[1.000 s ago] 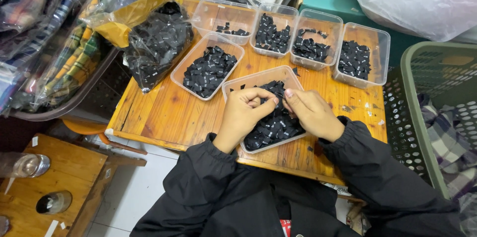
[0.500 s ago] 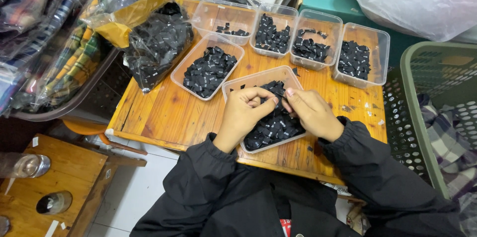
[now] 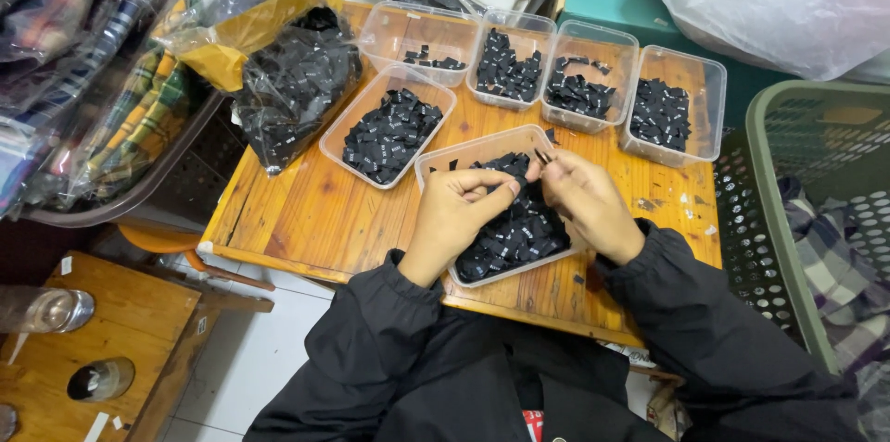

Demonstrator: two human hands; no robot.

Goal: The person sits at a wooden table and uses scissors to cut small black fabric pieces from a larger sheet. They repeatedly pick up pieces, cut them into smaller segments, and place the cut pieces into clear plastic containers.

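Head view: left hand point(image 3: 461, 215) and right hand point(image 3: 584, 201) held together over a clear plastic tray point(image 3: 445, 160) of small black labels point(image 3: 514, 229), fingertips pinched on 1 small black label point(image 3: 540, 160) at the gap between them. Label too small to tell its axis or facing. Tray rectangular, long axis slanted up to the right on the slatted wooden counter point(image 3: 315, 210). Beyond, 5 similar trays point(image 3: 672, 113) of flat black labels.

Wooden table point(image 3: 315, 210) over white tiled floor point(image 3: 232, 368).
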